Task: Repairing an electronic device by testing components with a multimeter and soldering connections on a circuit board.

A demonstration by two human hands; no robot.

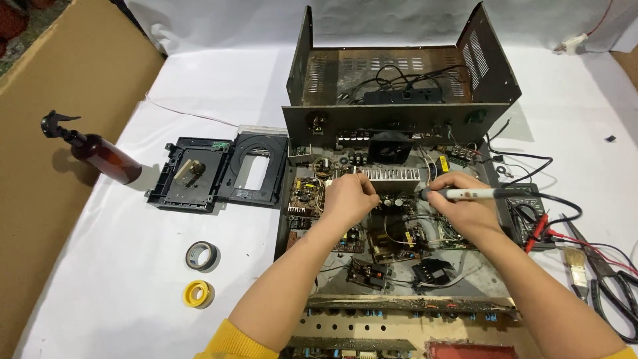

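Observation:
An opened electronic chassis (299, 166) lies in front of me, with several circuit boards, capacitors and a finned metal heatsink (390, 175) inside. My left hand (347, 198) rests on the boards just left of the heatsink, fingers curled and pinched on something too small to make out. My right hand (465, 203) holds a white pen-shaped tool (465, 194) level, its tip pointing left at the components below the heatsink. The tip and the left fingertips sit close together.
The lifted-off metal cover (399, 73) stands behind the chassis. A black disc-drive tray (219, 171), a brown spray bottle (100, 154), grey tape (201, 255) and yellow tape (198, 293) lie left. A multimeter (531, 213) with leads, a brush (577, 262) and scissors (615, 292) lie right.

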